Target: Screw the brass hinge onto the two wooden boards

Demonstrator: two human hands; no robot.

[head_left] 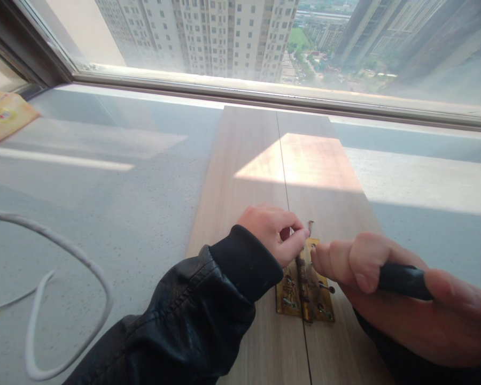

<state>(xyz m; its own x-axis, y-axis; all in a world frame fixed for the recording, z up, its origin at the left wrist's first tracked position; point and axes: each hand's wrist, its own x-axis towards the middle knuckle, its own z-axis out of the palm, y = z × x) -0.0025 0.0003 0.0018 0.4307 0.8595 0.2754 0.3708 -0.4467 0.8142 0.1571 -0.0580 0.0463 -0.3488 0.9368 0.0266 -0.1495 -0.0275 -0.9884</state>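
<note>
A brass-coloured hinge (pixel 285 305) lies open across the seam between two wooden boards (pixel 252 155), with several screws standing partly out of its holes. My left hand (pixel 270 230), in a black cuff, is closed in a pinch at the hinge's far end. Its thumb and forefinger meet at the lower end of a small screw (pixel 311 226), whose head points away from me. My right hand (pixel 369 262) is wrapped round the black handle of a screwdriver (pixel 403 280). Its fingers reach over the hinge's right leaf and hide the shaft and tip.
The boards rest on a pale speckled sill (pixel 144 198) below a large window (pixel 208 43). At left, a white cable (pixel 76 251) curves over the sill. An orange-yellow packet (pixel 6 115) sits in the far left corner.
</note>
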